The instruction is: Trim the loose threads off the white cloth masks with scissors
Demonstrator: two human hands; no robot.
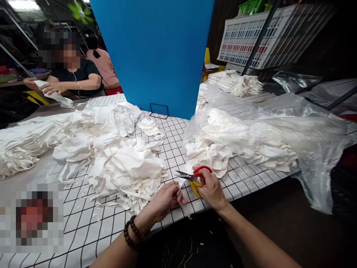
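No text, label or number can be read anywhere in view.

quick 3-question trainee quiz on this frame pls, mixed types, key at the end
1. True or false: the right hand holds scissors with red and yellow handles.
2. What does the left hand pinch? A) a small white fabric piece B) a blue board C) a plastic bag
3. Which side of the blue board has the clear plastic bag of white pieces, as the camera sees it?

Key: 1 true. 2 A. 3 The right side; the loose white fabric pile lies on the left, on the grid-patterned table cover.
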